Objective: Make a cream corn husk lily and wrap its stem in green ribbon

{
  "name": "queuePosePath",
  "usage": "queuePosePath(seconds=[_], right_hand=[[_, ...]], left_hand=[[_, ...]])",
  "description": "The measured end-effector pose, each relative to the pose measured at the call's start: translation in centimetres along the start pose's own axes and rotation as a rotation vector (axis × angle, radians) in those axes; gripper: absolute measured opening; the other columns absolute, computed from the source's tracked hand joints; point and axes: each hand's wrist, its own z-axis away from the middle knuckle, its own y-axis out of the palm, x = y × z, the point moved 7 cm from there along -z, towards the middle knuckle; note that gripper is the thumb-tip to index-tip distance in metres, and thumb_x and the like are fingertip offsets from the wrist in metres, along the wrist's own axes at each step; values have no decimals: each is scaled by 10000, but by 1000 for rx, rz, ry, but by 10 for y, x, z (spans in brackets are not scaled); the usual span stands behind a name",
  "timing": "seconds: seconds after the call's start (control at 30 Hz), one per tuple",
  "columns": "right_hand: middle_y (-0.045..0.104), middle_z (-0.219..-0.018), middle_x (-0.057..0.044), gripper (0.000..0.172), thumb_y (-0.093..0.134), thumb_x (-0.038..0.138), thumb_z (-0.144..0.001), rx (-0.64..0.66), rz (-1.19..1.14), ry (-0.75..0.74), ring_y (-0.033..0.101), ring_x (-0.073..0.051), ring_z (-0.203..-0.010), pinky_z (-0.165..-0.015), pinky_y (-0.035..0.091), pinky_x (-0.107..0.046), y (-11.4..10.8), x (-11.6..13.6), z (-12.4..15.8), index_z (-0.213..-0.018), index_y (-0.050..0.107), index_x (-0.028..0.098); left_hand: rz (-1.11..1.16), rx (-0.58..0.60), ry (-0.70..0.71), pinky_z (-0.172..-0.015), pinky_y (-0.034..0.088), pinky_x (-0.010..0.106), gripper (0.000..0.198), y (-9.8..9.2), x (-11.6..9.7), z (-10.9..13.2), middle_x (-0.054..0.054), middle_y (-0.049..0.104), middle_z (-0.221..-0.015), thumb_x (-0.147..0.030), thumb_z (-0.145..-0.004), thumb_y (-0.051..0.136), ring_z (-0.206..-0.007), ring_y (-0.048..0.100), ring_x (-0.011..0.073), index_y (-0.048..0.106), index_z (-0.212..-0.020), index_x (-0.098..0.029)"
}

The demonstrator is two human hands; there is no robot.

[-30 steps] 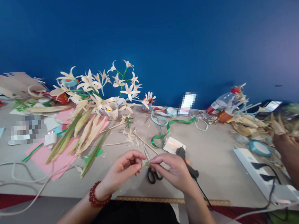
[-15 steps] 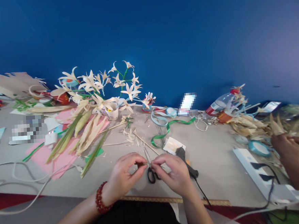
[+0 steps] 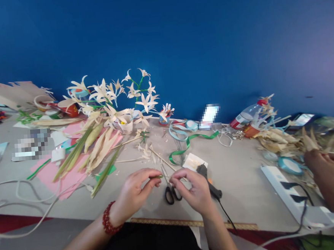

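My left hand (image 3: 137,190), with a red bead bracelet on the wrist, pinches a thin green strip (image 3: 160,176) between thumb and fingertips. My right hand (image 3: 192,188) is curled in a pinch just to the right of it, and what it holds is too small to make out. Both hands hover over the grey table (image 3: 239,177), above black-handled scissors (image 3: 170,191). A black glue gun (image 3: 207,177) lies just right of my right hand.
Cream paper flowers (image 3: 116,100) on green stems stand at the back, with corn husks (image 3: 99,145) on pink paper. Green ribbon (image 3: 188,142), a white power strip (image 3: 292,196) and a ruler (image 3: 191,223) lie around. Another person's hands (image 3: 324,163) work husks at the right.
My hands met fingertip to fingertip half a second ago and have since drawn slightly apart; the left hand now holds the green strip a little higher. The other person's hands shifted little.
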Motion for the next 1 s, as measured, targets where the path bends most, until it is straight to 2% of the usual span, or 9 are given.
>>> queuePosePath(seconds=[0.03,0.1,0.17,0.33,0.5,0.7,0.83,0.93,1.0], right_hand=[[720,-842,-60,80,573,189,-888,19,9,-4,698,-201,-790,-734,551,-309,1,1,-1,-935,635,206],[713,-1040,-103,234,612,217,-872,66,43,-48,675,-246,-994,-866,542,-374,4,5,-4,-1106,616,207],[697,-1123,-115,316,646,247,-870,127,77,-114,641,-260,-1079,-934,513,-414,9,12,-8,-1180,590,217],[728,-931,-77,103,569,270,-949,234,74,-181,675,-215,-928,-844,524,-350,19,19,-14,-1005,639,218],[723,-850,-65,107,546,249,-958,242,84,-193,682,-204,-882,-815,515,-323,17,19,-16,-922,640,213],[710,-824,-47,119,541,253,-959,275,18,-122,659,-177,-774,-721,494,-283,21,10,-18,-904,639,214],[695,-759,-23,107,578,289,-945,225,30,-30,654,-169,-705,-677,478,-266,19,1,-18,-935,650,210],[684,-758,-29,136,540,240,-956,203,49,-64,637,-171,-708,-678,466,-269,19,2,-17,-860,631,211],[668,-749,-33,132,534,218,-951,187,80,-106,613,-172,-695,-665,455,-273,21,5,-17,-845,612,210]], left_hand=[[0,-2,0,-794,511,286,246,0,1,0,33,753,-841,-187,-882,604,-781,696,185,688,-1106,-243],[-15,-7,11,-828,512,288,326,0,1,1,27,753,-874,-177,-878,605,-808,701,182,647,-1192,-257],[-25,2,36,-853,508,289,378,1,0,1,23,751,-892,-171,-874,608,-838,700,182,612,-1240,-266],[-9,60,55,-881,499,291,401,3,-4,0,16,753,-879,-159,-878,592,-832,691,176,573,-1266,-261],[39,75,34,-867,494,306,356,1,-7,-2,-16,723,-750,-147,-876,584,-746,673,165,596,-1217,-252],[27,50,35,-778,487,275,260,-3,-3,0,2,722,-753,-145,-863,611,-739,671,168,648,-1103,-238],[-14,16,41,-817,485,289,301,-8,0,-2,12,719,-790,-139,-877,589,-775,668,170,641,-1155,-244],[-46,65,84,-888,474,328,412,-5,-3,-5,37,718,-895,-161,-856,623,-875,658,195,598,-1257,-250],[-70,80,120,-917,467,348,419,-1,-6,-8,65,716,-998,-180,-833,658,-957,644,220,606,-1244,-242]])
